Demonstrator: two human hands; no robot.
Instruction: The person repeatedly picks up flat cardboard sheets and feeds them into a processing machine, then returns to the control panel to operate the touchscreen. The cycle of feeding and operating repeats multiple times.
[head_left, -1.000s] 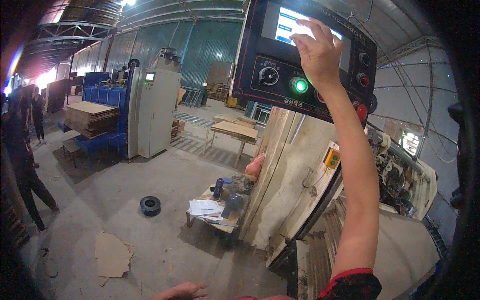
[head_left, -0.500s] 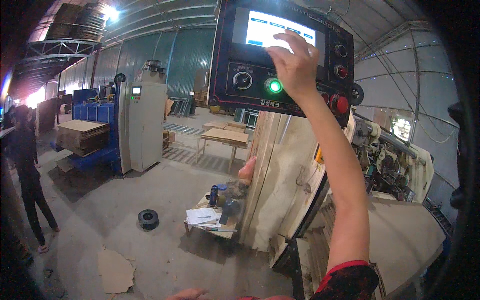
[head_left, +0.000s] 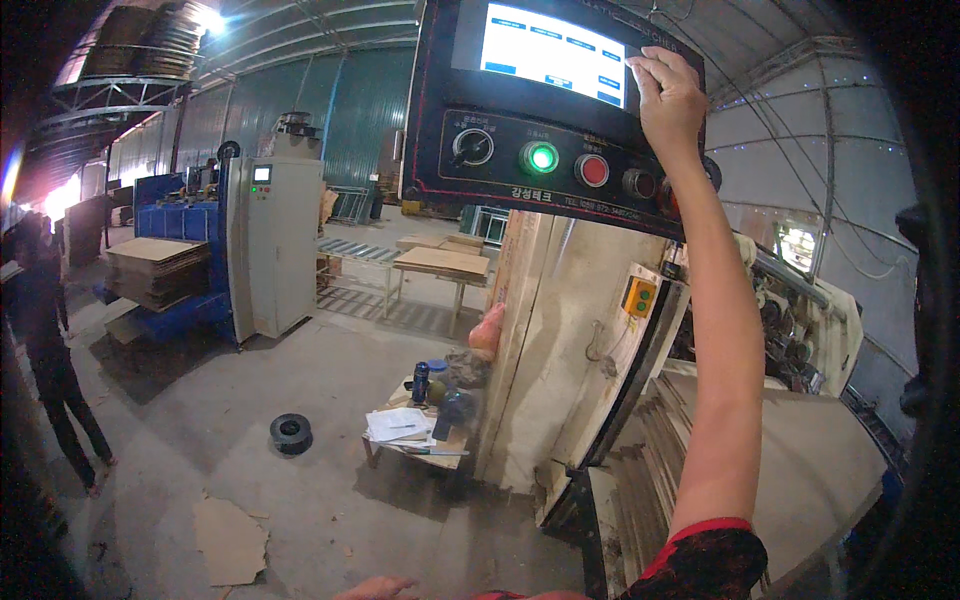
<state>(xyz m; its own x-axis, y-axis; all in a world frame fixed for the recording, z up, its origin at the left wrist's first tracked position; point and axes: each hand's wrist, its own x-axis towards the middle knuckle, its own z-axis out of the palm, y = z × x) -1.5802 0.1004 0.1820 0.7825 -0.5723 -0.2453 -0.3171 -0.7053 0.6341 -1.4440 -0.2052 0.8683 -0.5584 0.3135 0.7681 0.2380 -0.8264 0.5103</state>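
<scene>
My right hand (head_left: 672,98) is raised at the right edge of the lit touchscreen (head_left: 552,55) on a dark control panel (head_left: 480,185). Its fingers are bent and drawn together, with nothing visible in them. Whether the fingertips touch the panel, I cannot tell. Below the screen are a black rotary switch (head_left: 473,147), a glowing green button (head_left: 540,157) and a red button (head_left: 592,170). My forearm hides part of the panel's right side. Only a sliver of my left hand (head_left: 378,588) shows at the lower edge, most of its fingers out of sight.
Beneath the panel stands a cream machine column (head_left: 545,350) with a yellow button box (head_left: 640,296). Stacked cardboard sheets (head_left: 640,450) lie right. A low table (head_left: 440,460) bears papers and a bottle. A black spool (head_left: 291,434) lies on the floor; a person (head_left: 55,350) stands far left.
My right hand has moved right, from in front of the screen to its edge, and its fingers have drawn closer together. The red button and yellow button box now show.
</scene>
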